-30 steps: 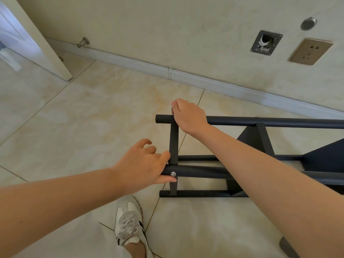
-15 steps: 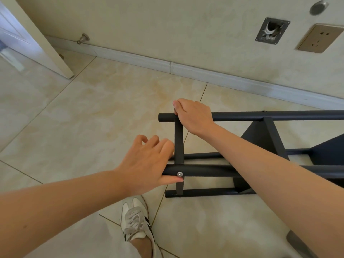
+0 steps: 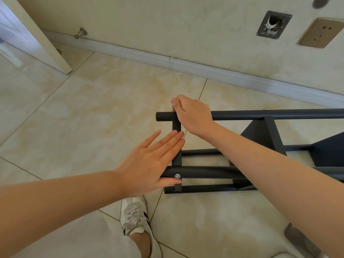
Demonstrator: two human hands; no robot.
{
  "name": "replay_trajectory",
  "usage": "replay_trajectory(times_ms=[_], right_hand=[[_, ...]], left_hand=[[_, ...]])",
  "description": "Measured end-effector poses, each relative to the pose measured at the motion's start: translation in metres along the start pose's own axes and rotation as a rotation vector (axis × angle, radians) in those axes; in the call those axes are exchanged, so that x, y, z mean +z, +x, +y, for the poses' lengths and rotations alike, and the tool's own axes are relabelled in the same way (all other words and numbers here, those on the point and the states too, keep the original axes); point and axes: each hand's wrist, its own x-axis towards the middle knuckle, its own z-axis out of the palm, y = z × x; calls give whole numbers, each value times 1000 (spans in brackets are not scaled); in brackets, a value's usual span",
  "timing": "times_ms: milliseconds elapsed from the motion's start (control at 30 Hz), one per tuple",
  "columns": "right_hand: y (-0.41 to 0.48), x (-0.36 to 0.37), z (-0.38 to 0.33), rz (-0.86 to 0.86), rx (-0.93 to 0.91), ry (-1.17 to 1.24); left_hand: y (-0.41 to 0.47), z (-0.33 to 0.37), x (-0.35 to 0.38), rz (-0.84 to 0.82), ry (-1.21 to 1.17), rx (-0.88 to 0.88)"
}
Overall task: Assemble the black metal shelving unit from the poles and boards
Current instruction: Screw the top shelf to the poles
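Note:
The black metal shelving unit lies on its side on the tiled floor, its poles running off to the right. Black boards sit between the poles further right. My right hand grips the top pole where the end cross bar meets it. My left hand is flat with straight fingers, its palm against the end of the near pole. Its thumb lies just under a silver screw.
A wall with a white skirting board runs behind the unit. A socket plate and a metal wall fitting are up on the right. An open door stands at the left. My shoe is just below the unit's end.
My left hand has uncurled from the near pole and now lies flat against its end. The right hand keeps its grip. The unit's end has shifted slightly right in view.

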Motion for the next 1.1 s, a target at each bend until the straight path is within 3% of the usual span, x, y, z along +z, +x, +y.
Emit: replay_trajectory(times_ms=[100, 200, 300, 500, 733, 1100], right_hand=[[-4, -13, -6, -60, 31, 174], [-30, -21, -15, 28, 4, 328], [-75, -25, -15, 112, -86, 63], [-103, -16, -12, -18, -106, -309], [-105, -17, -13, 194, -157, -372], [-105, -15, -7, 238, -260, -361]], left_hand=[[-2, 2, 2, 20, -75, -4], [-5, 2, 4, 9, -113, 0], [-4, 2, 5, -10, -129, -11], [-4, 4, 5, 10, -176, -23], [-3, 0, 9, -22, -327, -36], [-6, -1, 4, 2, -411, -37]])
